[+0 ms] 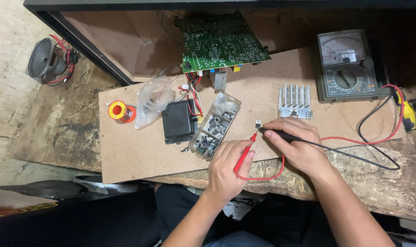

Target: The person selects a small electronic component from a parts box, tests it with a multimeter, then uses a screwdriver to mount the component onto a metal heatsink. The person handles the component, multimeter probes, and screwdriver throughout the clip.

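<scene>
Probes met at a small black transistor (pixel 258 124) lying on the fibreboard (pixel 125 155), at six o'clock from the finned heatsink (pixel 295 101). Left hand (pixel 226 169) gripped the red probe (pixel 244 153); right hand (pixel 297 146) gripped the black probe (pixel 279 135). Analogue multimeter (pixel 345 66) stood at two o'clock. Likely fault: the loose component could slide under tip pressure, so that one tip bridged adjacent legs and falsified the reading.
</scene>
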